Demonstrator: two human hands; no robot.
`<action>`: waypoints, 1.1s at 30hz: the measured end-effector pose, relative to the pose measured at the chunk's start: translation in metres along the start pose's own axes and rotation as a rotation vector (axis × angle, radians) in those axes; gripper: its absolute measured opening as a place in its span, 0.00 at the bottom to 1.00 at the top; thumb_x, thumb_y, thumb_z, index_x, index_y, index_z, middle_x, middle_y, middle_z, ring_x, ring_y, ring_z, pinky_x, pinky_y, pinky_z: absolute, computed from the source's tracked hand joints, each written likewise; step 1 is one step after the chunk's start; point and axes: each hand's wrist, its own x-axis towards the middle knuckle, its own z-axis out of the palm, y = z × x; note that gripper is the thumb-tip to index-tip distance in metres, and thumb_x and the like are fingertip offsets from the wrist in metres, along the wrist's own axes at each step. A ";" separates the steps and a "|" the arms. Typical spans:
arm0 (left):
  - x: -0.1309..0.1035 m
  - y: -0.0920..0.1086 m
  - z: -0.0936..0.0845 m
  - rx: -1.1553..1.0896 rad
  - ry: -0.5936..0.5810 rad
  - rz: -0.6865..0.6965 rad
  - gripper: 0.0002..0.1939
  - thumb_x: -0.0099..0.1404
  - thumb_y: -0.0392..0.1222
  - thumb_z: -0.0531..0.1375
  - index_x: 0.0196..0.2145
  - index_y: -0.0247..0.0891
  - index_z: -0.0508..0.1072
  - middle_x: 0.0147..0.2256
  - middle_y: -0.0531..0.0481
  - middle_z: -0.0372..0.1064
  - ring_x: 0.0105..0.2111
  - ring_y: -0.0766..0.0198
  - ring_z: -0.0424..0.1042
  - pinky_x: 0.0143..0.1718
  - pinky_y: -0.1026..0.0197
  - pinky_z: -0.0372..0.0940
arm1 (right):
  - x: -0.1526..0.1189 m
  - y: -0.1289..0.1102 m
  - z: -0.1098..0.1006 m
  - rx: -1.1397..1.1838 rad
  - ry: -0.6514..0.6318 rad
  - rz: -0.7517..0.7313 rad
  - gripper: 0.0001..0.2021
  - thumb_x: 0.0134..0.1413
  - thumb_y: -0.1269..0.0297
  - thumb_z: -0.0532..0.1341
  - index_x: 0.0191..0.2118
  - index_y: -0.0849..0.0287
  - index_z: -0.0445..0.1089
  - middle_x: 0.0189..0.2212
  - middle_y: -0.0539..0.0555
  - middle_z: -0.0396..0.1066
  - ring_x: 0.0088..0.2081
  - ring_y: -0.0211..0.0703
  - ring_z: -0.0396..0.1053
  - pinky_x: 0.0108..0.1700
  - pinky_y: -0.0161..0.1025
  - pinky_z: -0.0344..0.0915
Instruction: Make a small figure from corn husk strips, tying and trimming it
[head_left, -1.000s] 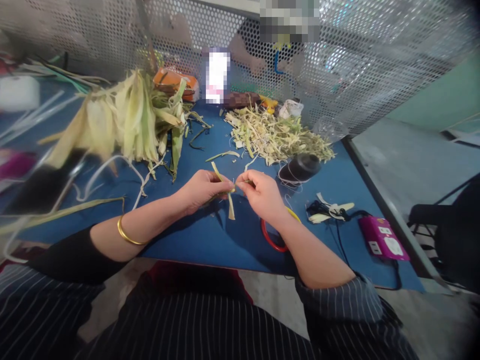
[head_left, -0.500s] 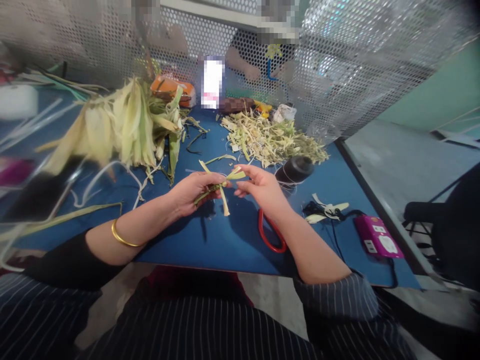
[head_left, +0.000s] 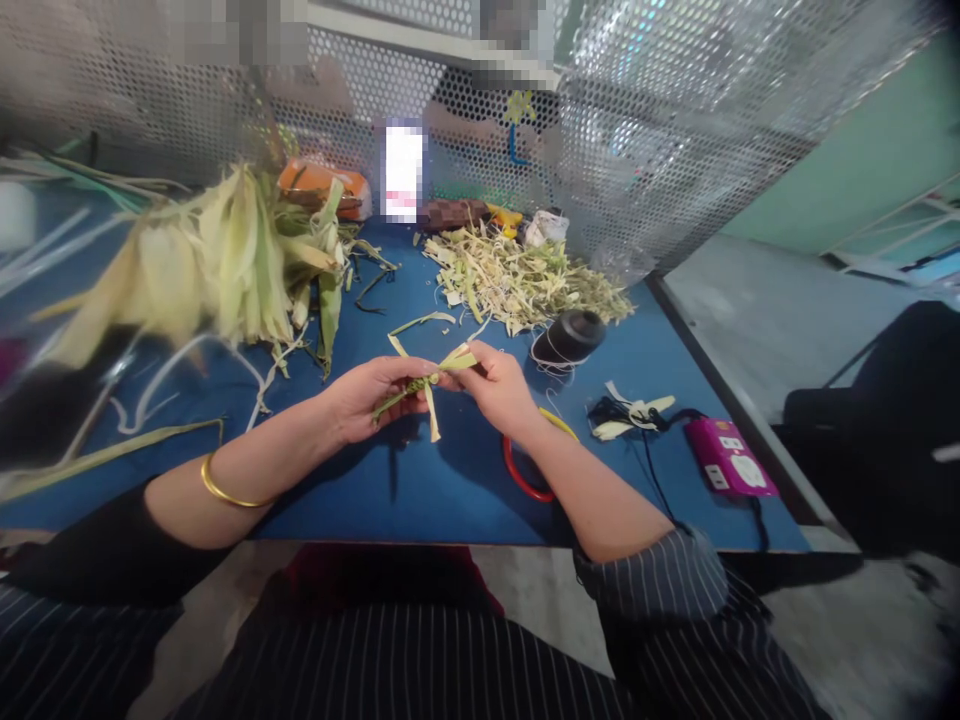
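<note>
My left hand pinches a small braid of pale green corn husk between thumb and fingers. Loose husk strips stick out from the braid's end, one pointing down and others up and to the right. My right hand meets it from the right, thumb and fingers closed on a husk strip at that end. Its fingertips are partly hidden behind the strips. Beneath my right wrist lie red and yellow looped handles, partly covered by the forearm.
Whole dried corn husks are heaped at the left, with husk scraps piled at the back. A dark thread spool and a magenta power strip sit on the right of the blue table. A perforated metal screen rises behind.
My right hand has closed in on the braid's end and now grips a husk strip there. The camera view has shifted slightly, so the table's things appear further left.
</note>
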 end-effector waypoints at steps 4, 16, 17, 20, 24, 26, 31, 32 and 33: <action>0.002 0.000 -0.002 0.004 -0.018 0.035 0.04 0.55 0.37 0.64 0.28 0.35 0.78 0.30 0.46 0.76 0.23 0.70 0.69 0.28 0.67 0.68 | 0.001 0.001 0.000 0.311 -0.024 0.159 0.07 0.51 0.62 0.62 0.31 0.60 0.66 0.25 0.50 0.72 0.25 0.35 0.70 0.30 0.35 0.67; -0.004 0.003 -0.002 0.103 -0.015 0.222 0.11 0.52 0.44 0.66 0.32 0.35 0.79 0.35 0.47 0.75 0.28 0.71 0.68 0.26 0.69 0.65 | -0.005 -0.014 -0.008 -0.113 0.081 -0.034 0.07 0.54 0.63 0.60 0.29 0.59 0.67 0.19 0.47 0.67 0.23 0.35 0.66 0.31 0.36 0.64; -0.004 0.003 -0.002 0.098 -0.021 0.225 0.11 0.53 0.45 0.66 0.32 0.35 0.78 0.35 0.47 0.75 0.27 0.71 0.68 0.26 0.69 0.65 | -0.007 -0.015 -0.008 -0.177 0.095 -0.072 0.07 0.55 0.63 0.60 0.28 0.59 0.66 0.19 0.47 0.67 0.23 0.35 0.66 0.31 0.36 0.63; -0.005 0.004 -0.001 0.065 -0.020 0.229 0.10 0.54 0.43 0.66 0.32 0.35 0.78 0.32 0.48 0.74 0.25 0.72 0.67 0.26 0.69 0.64 | -0.010 -0.018 -0.009 -0.319 0.132 -0.179 0.08 0.55 0.63 0.59 0.28 0.58 0.65 0.20 0.47 0.65 0.23 0.34 0.63 0.29 0.35 0.60; -0.004 0.004 0.000 0.023 0.008 0.233 0.10 0.53 0.42 0.66 0.32 0.34 0.78 0.30 0.48 0.74 0.23 0.72 0.66 0.25 0.68 0.65 | -0.013 -0.019 -0.011 -0.387 0.200 -0.258 0.07 0.57 0.64 0.57 0.29 0.58 0.65 0.20 0.46 0.62 0.23 0.33 0.59 0.28 0.35 0.58; -0.003 0.004 0.000 0.023 0.035 0.236 0.10 0.52 0.41 0.66 0.31 0.32 0.77 0.29 0.47 0.73 0.22 0.72 0.65 0.26 0.68 0.66 | -0.013 -0.019 -0.012 -0.394 0.222 -0.279 0.07 0.58 0.65 0.57 0.29 0.58 0.65 0.20 0.46 0.61 0.23 0.34 0.59 0.28 0.35 0.57; -0.002 0.002 0.000 0.161 0.108 0.319 0.11 0.50 0.43 0.68 0.29 0.31 0.77 0.27 0.46 0.73 0.23 0.70 0.68 0.26 0.66 0.66 | -0.014 -0.024 -0.014 -0.486 0.229 -0.437 0.06 0.58 0.67 0.57 0.29 0.58 0.66 0.24 0.49 0.62 0.27 0.35 0.60 0.32 0.36 0.59; -0.002 0.001 0.000 0.219 0.118 0.356 0.12 0.50 0.43 0.68 0.28 0.31 0.77 0.27 0.46 0.73 0.23 0.69 0.68 0.25 0.66 0.65 | -0.015 -0.026 -0.014 -0.514 0.216 -0.472 0.06 0.58 0.67 0.57 0.30 0.57 0.66 0.25 0.49 0.63 0.28 0.36 0.60 0.33 0.37 0.59; -0.002 0.000 0.000 0.286 0.124 0.391 0.11 0.50 0.44 0.67 0.28 0.32 0.78 0.26 0.46 0.73 0.22 0.69 0.67 0.25 0.66 0.64 | -0.015 -0.027 -0.014 -0.542 0.195 -0.498 0.06 0.58 0.68 0.56 0.30 0.57 0.67 0.26 0.50 0.63 0.29 0.37 0.61 0.34 0.37 0.60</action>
